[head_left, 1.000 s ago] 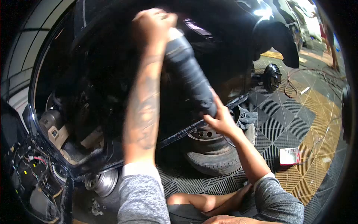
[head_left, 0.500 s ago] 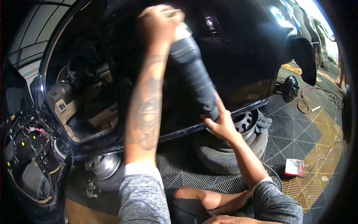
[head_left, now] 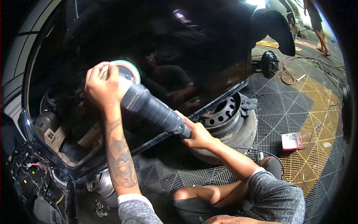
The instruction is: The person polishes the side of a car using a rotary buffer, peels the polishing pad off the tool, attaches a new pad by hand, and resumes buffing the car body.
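A black car polisher [head_left: 149, 108] slants across the middle of the view, gripped by both of my hands. My left hand [head_left: 102, 87] is closed over its head, beside the round pad [head_left: 133, 70] with a green edge. Around the narrow rear end of the body my right hand [head_left: 197, 134] is wrapped. The pad faces the glossy black side panel [head_left: 216, 71] of a car; whether it touches there is hard to see. Reflections of a person show in that panel.
Under the sill lies a tyre with a steel rim [head_left: 223, 112], a dark cloth [head_left: 249, 104] on it. A red-and-white tub [head_left: 291, 141] stands on the floor tiles. A hose [head_left: 286, 74] and a person's legs [head_left: 321, 37] are farther back. A stripped door [head_left: 41, 179] hangs open left.
Both hands have brought the polisher down and to the left, its body now lying flatter. The pad's green edge has come into sight. The view has shifted to the right.
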`<state>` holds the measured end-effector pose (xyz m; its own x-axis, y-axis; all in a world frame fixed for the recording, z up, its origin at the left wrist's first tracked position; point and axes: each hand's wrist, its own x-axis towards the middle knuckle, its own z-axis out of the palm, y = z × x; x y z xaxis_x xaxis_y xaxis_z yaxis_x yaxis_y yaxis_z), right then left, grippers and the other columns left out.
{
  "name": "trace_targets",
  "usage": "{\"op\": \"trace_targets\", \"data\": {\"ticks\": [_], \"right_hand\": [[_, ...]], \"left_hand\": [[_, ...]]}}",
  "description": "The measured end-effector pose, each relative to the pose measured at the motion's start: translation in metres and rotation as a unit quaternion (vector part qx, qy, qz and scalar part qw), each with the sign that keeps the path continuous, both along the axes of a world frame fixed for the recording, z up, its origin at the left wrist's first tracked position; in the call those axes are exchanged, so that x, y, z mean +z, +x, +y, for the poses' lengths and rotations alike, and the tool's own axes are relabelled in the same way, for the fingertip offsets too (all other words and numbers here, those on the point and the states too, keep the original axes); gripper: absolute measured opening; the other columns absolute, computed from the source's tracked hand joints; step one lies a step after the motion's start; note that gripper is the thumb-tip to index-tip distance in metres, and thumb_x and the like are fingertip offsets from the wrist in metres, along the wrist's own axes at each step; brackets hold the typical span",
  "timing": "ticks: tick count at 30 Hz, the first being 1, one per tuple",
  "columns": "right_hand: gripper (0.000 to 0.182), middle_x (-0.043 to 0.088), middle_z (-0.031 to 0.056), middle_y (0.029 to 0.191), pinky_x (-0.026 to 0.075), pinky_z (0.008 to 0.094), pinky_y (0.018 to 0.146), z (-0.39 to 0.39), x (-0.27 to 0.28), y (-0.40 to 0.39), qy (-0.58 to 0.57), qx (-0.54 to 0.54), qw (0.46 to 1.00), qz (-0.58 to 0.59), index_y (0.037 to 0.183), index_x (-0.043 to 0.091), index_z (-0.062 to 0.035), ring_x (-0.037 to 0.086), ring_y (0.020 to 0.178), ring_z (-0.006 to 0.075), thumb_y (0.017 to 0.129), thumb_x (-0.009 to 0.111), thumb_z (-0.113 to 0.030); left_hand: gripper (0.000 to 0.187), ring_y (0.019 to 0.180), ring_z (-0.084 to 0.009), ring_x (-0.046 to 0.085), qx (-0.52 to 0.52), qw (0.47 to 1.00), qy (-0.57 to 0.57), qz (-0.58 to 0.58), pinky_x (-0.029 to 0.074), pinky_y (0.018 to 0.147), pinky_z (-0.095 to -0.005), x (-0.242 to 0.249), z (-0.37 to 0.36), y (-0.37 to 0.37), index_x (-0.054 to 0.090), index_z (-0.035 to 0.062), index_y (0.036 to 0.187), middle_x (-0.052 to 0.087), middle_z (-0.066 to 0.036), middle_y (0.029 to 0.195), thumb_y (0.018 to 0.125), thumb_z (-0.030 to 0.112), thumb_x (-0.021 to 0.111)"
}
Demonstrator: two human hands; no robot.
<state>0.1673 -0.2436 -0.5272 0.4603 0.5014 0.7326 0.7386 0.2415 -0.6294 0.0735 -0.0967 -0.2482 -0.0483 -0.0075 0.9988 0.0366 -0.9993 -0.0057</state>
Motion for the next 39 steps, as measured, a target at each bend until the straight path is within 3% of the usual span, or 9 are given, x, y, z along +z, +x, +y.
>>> {"op": "trace_targets", "data": {"ticks": [3,5,7,11,15,27,29,32,39], "right_hand": [[0.1,0.068,0.0277,0.114,0.054,0.0446,0.095,-0.036,-0.012,0.024,0.044,-0.027,0.999,0.005,0.16,0.028,-0.0189,0.066,0.108,0.0433,0.069,0.069,-0.006],[0.087,0.069,0.0257,0.119,0.05,0.0348,0.098,-0.062,-0.021,0.04,0.04,-0.03,0.994,0.093,0.152,0.043,-0.0099,0.069,0.114,0.0293,0.069,0.069,-0.005],[0.073,0.07,0.0128,0.116,0.048,0.0328,0.099,-0.081,-0.033,0.062,0.085,-0.043,0.989,0.111,0.14,0.053,-0.0005,0.064,0.108,0.0186,0.068,0.07,-0.001],[0.056,0.069,0.0099,0.1,0.05,0.0315,0.089,-0.117,-0.059,0.104,0.065,-0.168,0.969,0.166,0.122,0.059,-0.0001,0.062,0.093,0.0187,0.068,0.07,-0.006],[0.036,0.062,0.0001,0.084,0.048,0.0274,0.072,-0.129,-0.071,0.109,0.126,-0.076,0.928,0.343,0.103,0.059,-0.0031,0.055,0.076,0.0109,0.069,0.07,-0.002],[0.06,0.072,0.0134,0.102,0.051,0.0328,0.092,-0.051,-0.056,0.045,0.047,-0.06,0.989,0.13,0.127,0.058,0.0018,0.065,0.095,0.0189,0.068,0.069,-0.004],[0.045,0.071,0.0078,0.1,0.052,0.0317,0.087,-0.029,-0.043,0.024,0.06,-0.046,0.993,0.095,0.118,0.062,0.0013,0.063,0.092,0.014,0.074,0.071,-0.004],[0.073,0.071,0.0259,0.11,0.051,0.036,0.098,-0.001,-0.038,0.006,-0.027,-0.028,0.996,0.079,0.138,0.052,-0.0004,0.069,0.113,0.0242,0.068,0.072,-0.003],[0.061,0.071,0.0235,0.106,0.053,0.0387,0.09,0.024,-0.058,-0.018,-0.072,0.047,0.995,0.051,0.13,0.056,-0.0032,0.071,0.105,0.0341,0.07,0.072,-0.006]], "left_hand": [[0.015,0.085,-0.0262,0.072,-0.014,1.0,0.024,0.011,0.056,0.077,-0.0375,-0.005,-0.047,0.047,0.077,0.0096,0.087,0.072,-0.011,0.091,0.08,0.023,0.08],[0.016,0.084,-0.0279,0.072,-0.06,0.997,0.047,0.017,0.056,0.076,-0.0382,-0.006,-0.08,0.085,0.077,0.009,0.087,0.072,-0.012,0.091,0.078,0.023,0.08],[0.018,0.083,-0.0299,0.071,-0.064,0.995,0.078,0.017,0.057,0.077,-0.0396,-0.01,-0.12,0.121,0.077,0.0084,0.085,0.072,-0.012,0.09,0.075,0.024,0.081],[0.021,0.082,-0.032,0.069,-0.132,0.981,0.143,0.007,0.057,0.076,-0.0425,-0.013,-0.183,0.198,0.076,0.0096,0.08,0.071,-0.013,0.089,0.074,0.03,0.077],[0.02,0.083,-0.0324,0.069,-0.13,0.975,0.18,0.013,0.057,0.075,-0.0455,-0.026,-0.225,0.228,0.076,0.0102,0.079,0.069,-0.014,0.088,0.073,0.029,0.075],[0.021,0.074,-0.0282,0.07,-0.141,0.988,0.063,0.002,0.057,0.068,-0.0373,-0.023,-0.088,0.103,0.078,0.0081,0.081,0.069,-0.014,0.082,0.068,0.021,0.088],[0.018,0.075,-0.0246,0.07,-0.131,0.99,0.056,-0.02,0.055,0.068,-0.0348,-0.024,-0.056,0.072,0.078,0.008,0.083,0.069,-0.011,0.083,0.07,0.019,0.086],[0.016,0.077,-0.0208,0.07,-0.102,0.995,0.019,-0.013,0.055,0.072,-0.032,-0.032,-0.01,0.023,0.078,0.007,0.087,0.071,-0.01,0.087,0.075,0.016,0.084],[0.014,0.085,-0.0243,0.071,-0.104,0.993,-0.024,-0.044,0.056,0.077,-0.0354,-0.087,0.046,-0.036,0.077,0.0048,0.091,0.071,-0.009,0.092,0.078,0.01,0.081]]}}
